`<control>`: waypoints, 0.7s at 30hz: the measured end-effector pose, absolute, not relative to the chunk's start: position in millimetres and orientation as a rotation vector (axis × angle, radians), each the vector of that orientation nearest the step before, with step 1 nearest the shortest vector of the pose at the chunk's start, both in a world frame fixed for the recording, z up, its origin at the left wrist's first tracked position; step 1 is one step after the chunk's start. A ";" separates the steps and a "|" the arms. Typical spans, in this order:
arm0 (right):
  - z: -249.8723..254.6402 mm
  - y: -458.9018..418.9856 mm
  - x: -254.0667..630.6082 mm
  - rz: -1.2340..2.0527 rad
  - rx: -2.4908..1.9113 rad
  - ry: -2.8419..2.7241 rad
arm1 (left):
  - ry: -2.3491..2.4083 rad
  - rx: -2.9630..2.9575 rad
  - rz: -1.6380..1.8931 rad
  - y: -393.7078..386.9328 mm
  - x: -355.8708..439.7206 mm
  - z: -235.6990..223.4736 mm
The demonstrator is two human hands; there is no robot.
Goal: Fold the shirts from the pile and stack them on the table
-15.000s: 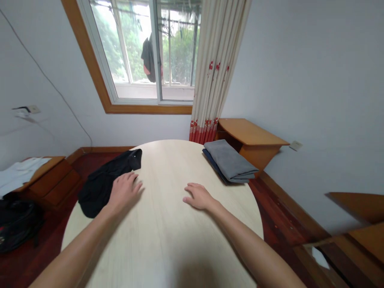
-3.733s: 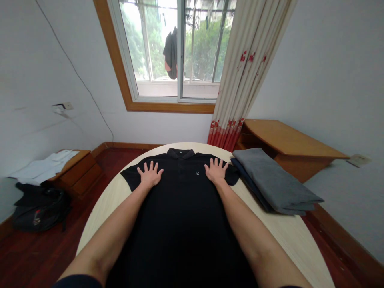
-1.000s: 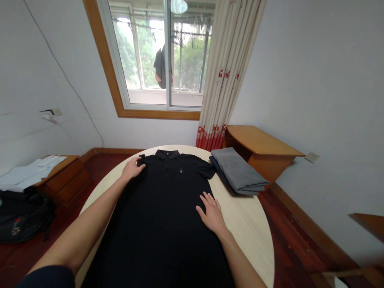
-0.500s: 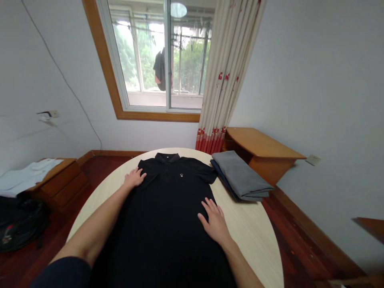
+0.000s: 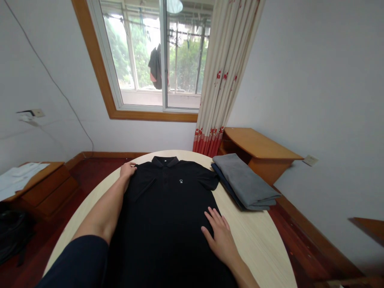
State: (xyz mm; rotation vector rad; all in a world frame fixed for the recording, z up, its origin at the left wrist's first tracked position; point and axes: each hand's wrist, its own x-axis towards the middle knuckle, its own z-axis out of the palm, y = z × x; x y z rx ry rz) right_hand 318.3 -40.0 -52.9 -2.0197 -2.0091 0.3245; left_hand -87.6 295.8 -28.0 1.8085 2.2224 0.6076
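A black polo shirt (image 5: 168, 224) lies front up on a round pale table (image 5: 255, 236), collar at the far end, with a small white logo on the chest. Its left-side sleeve is folded inward over the front, while the right-side sleeve points outward. My left hand (image 5: 127, 171) grips the shirt's left shoulder edge, fingers closed on the fabric, thumb side partly hidden. Lower down, my right hand (image 5: 221, 236) rests flat on the shirt's right side with fingers spread. The shirt's near end runs out of view.
Folded grey cloth (image 5: 244, 182) on dark blue cloth lies at the table's right, touching or nearly touching the right sleeve. Behind it stands a wooden desk (image 5: 261, 144). Papers (image 5: 21, 180) cover a low cabinet at left, with a black bag (image 5: 13, 232) on the floor.
The shirt, bunched at the left at first, became spread flat; its left sleeve has since turned inward. My left hand lately moved from the side back to the shoulder. My right hand stays flat.
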 end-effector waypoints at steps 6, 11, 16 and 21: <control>-54.6 -39.8 318.7 0.299 -2.019 -2.016 | 2.278 1.942 0.643 277.7 -75.1 -38.1; -54.9 -39.5 319.3 0.296 -1.999 -2.029 | 2.133 2.214 0.358 250.9 -56.7 -54.4; -53.3 -40.4 318.7 0.284 -1.997 -2.026 | 2.161 2.255 0.072 234.3 -43.0 -52.7; -51.0 -42.0 317.5 0.291 -1.992 -2.018 | 2.177 2.260 0.108 208.5 -20.3 -52.3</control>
